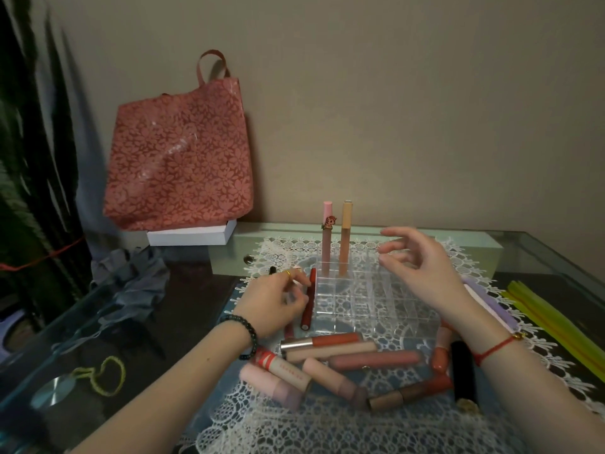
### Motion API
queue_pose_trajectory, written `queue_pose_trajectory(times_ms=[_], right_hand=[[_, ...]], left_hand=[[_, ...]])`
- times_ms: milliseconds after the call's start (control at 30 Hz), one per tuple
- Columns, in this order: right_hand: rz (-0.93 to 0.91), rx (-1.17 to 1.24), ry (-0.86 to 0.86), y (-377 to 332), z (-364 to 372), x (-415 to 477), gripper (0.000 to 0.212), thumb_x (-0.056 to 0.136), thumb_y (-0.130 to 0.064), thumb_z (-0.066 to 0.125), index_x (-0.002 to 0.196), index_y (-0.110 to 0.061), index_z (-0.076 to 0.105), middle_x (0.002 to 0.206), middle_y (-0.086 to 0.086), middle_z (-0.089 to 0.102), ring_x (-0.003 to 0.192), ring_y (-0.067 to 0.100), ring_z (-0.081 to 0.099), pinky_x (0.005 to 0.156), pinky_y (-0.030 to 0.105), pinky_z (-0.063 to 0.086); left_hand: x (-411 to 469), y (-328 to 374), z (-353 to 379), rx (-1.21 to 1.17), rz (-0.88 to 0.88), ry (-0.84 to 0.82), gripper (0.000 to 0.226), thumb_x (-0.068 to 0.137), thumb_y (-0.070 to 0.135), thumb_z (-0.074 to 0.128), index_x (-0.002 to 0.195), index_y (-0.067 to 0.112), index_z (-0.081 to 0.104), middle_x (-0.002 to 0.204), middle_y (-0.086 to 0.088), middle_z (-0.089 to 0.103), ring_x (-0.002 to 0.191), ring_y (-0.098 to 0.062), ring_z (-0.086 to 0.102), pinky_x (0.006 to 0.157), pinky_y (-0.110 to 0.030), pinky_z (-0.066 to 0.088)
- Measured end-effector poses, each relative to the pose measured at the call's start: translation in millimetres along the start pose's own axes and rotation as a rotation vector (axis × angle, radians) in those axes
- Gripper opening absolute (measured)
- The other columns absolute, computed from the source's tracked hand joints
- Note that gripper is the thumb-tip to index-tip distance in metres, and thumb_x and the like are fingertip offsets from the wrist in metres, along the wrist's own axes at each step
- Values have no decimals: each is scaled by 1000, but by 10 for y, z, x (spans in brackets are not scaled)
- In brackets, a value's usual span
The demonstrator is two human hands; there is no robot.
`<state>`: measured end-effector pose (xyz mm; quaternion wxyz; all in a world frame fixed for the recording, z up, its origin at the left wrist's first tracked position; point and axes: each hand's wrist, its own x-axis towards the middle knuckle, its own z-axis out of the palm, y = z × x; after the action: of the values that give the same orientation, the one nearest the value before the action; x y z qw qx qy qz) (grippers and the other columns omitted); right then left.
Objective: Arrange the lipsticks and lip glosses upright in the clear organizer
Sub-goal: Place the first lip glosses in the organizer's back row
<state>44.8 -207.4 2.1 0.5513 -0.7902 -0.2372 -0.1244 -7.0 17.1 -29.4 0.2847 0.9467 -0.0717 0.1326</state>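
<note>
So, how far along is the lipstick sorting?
Barely started. A pink tube and a peach tube stand upright in the clear organizer. The left hand is at a red tube lying beside it; the right hand hovers open. A pile of tubes lies in front, unsorted.

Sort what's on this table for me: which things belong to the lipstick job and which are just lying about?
Job: clear organizer; pink gloss and peach gloss standing in it; red tube beside it; loose tubes on lace mat.
Lying about: floral bag; white box; grey cloth; yellow strips.
</note>
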Motion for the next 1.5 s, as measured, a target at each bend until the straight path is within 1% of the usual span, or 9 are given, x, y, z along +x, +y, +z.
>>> queue_pose_trajectory(times_ms=[200, 400, 633, 800, 867, 1000, 1233, 1367, 1500], right_hand=[[16, 20, 8, 40, -22, -138, 31, 82, -9, 62, 102, -31, 55, 90, -4, 63, 78, 13, 64, 72, 24, 52], [27, -2, -10, 21, -22, -195, 30, 83, -8, 61, 106, -26, 55, 92, -4, 63, 79, 12, 64, 68, 17, 53], [-2, 4, -34, -3, -18, -209, 31, 83, -8, 61, 95, -36, 54, 90, -3, 64, 79, 16, 65, 68, 19, 53], [-3, 9, -36, -37, -30, -209, 31, 83, -8, 60, 94, -37, 55, 90, -3, 64, 80, 17, 66, 70, 23, 53], [-3, 10, -36, -54, -37, -213, 31, 83, -8, 60, 94, -37, 55, 90, -3, 64, 81, 18, 66, 72, 26, 54], [8, 7, -39, -75, -53, -227, 29, 84, -10, 60, 96, -35, 55, 92, -3, 64, 83, 17, 66, 74, 29, 56], [10, -1, -29, -86, -55, -216, 26, 84, -10, 60, 102, -29, 56, 92, -4, 64, 83, 16, 65, 70, 23, 54], [15, 7, -41, -113, -21, -197, 26, 84, -11, 60, 101, -31, 56, 92, -5, 64, 82, 13, 65, 66, 18, 52], [-8, 46, -62, -157, 20, -168, 24, 84, -15, 60, 97, -35, 56, 91, -5, 64, 82, 15, 66, 73, 25, 53]], left_hand=[[-45, 43, 90, 280, 81, -28, 20, 84, 35, 51, 103, 30, 58, 82, 17, 53, 87, -7, 48, 93, -27, 30], [-10, 55, 106, 398, 56, -76, 4, 82, 32, 46, 85, 34, 43, 75, 10, 51, 80, -12, 38, 94, -31, 30], [1, 82, 85, 479, 58, -130, 11, 84, 40, 45, 80, 33, 36, 75, 9, 49, 82, -14, 39, 96, -33, 29], [12, 60, 55, 428, 35, -101, 16, 80, 37, 50, 95, 33, 54, 70, 15, 50, 77, -12, 42, 97, -31, 29], [-2, 66, 19, 327, -10, -77, 18, 79, 33, 53, 97, 31, 55, 64, 16, 47, 74, -11, 47, 90, -27, 35], [12, 78, -106, -170, -241, -31, 10, 80, 20, 61, 89, 24, 56, 62, 8, 54, 56, -7, 49, 52, -13, 41], [23, 8, -379, -1098, -665, 30, 16, 87, 16, 57, 99, 6, 56, 70, -6, 61, 41, -5, 56, 44, -17, 51], [12, -10, -398, -1356, -557, 180, 24, 87, 8, 53, 111, 7, 53, 68, -4, 67, 49, -6, 63, 54, -20, 56], [-31, 77, -371, -1209, -318, 283, 26, 86, 5, 52, 110, 16, 55, 83, -3, 67, 67, -8, 67, 67, -19, 56]])
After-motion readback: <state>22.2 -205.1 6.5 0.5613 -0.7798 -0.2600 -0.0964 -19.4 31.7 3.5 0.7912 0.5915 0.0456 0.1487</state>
